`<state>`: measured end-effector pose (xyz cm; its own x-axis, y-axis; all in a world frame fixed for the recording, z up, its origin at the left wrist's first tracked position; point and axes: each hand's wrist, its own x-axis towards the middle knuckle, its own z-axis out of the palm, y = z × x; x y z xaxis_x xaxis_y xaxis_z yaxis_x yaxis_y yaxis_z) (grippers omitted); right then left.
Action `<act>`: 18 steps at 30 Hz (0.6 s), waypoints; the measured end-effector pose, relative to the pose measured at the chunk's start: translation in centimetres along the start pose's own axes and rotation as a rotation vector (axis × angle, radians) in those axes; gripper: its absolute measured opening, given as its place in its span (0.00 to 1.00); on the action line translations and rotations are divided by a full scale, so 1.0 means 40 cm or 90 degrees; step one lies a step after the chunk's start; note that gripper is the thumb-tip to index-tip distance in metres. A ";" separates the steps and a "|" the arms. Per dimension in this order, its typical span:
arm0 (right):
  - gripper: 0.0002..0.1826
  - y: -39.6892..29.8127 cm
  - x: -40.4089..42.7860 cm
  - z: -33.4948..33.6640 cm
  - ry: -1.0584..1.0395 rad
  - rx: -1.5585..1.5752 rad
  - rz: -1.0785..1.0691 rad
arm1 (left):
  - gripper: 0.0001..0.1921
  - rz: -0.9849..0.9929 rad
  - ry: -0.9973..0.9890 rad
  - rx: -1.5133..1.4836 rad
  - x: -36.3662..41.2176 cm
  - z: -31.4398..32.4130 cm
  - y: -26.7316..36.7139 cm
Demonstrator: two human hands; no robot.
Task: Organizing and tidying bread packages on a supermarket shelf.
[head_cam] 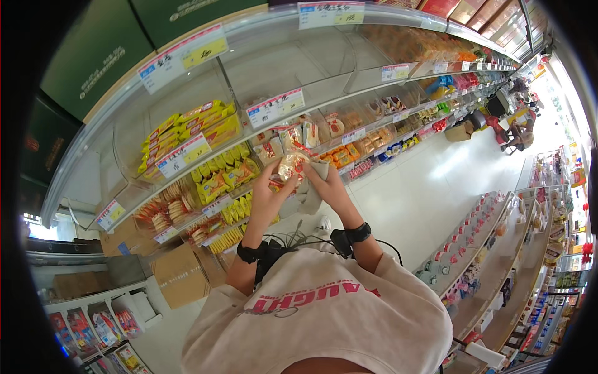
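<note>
Both of my hands are raised before the snack shelves, around a small wrapped snack packet (292, 166) with gold and red print. My left hand (271, 194) grips its left side with thumb and fingers. From the right, my right hand (331, 187) pinches the same packet. A grey-beige cloth (309, 198) hangs beneath and beside my right hand, seemingly held by its fingers. Just beyond lie similar wrapped packets (268, 150) in a clear shelf bin. Yellow snack packets (229, 180) fill the bin to the left of my left hand.
Clear bins with price tags (275, 108) line the tiered shelf. Yellow bars (187, 131) lie in an upper bin. Cardboard boxes (181, 276) stand on the floor at lower left. To the right are a tiled aisle (397, 196) and another shelf with jars (460, 238). Cables (299, 240) run near my wrists.
</note>
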<state>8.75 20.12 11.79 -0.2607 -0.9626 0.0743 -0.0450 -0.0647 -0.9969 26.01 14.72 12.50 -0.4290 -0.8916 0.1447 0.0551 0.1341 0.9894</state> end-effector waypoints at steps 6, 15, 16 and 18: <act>0.14 0.002 0.030 -0.151 0.026 -0.037 0.041 | 0.16 -0.124 -0.099 -0.106 0.067 0.078 0.013; 0.18 0.092 0.133 -0.358 0.122 -0.119 -0.132 | 0.19 0.054 0.091 0.063 0.218 0.354 -0.103; 0.18 0.092 0.159 -0.382 0.127 -0.130 -0.122 | 0.19 0.052 0.097 0.067 0.245 0.379 -0.106; 0.18 0.103 0.215 -0.426 0.127 -0.139 -0.112 | 0.18 0.164 0.070 0.290 0.307 0.422 -0.112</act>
<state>-10.12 16.06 8.79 -0.4135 -0.8696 0.2699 -0.3058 -0.1465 -0.9407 5.26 10.49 9.68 -0.3541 -0.8419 0.4071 -0.2611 0.5070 0.8214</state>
